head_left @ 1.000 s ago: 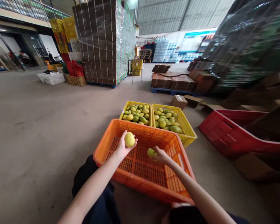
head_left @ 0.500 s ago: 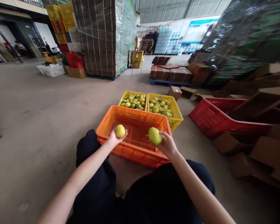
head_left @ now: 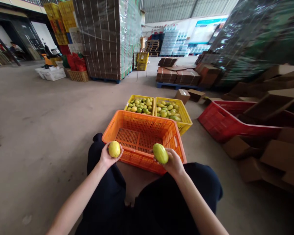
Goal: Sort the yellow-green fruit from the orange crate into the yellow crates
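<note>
Left hand: fingers cupped around 1 round yellow fruit, held at the near left corner of the orange crate.
Right hand: fingers wrapped around 1 oval green-yellow fruit, held over the crate's near right rim.
2 yellow crates of similar fruit stand just behind; red crate to the right; all on the concrete floor.

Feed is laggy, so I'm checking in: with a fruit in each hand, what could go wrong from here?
The yellow fruit rests loosely on the left hand, outside the orange crate; it might roll onto the floor. The right hand holds the green fruit over the crate's rim; a drop could bruise it.
</note>
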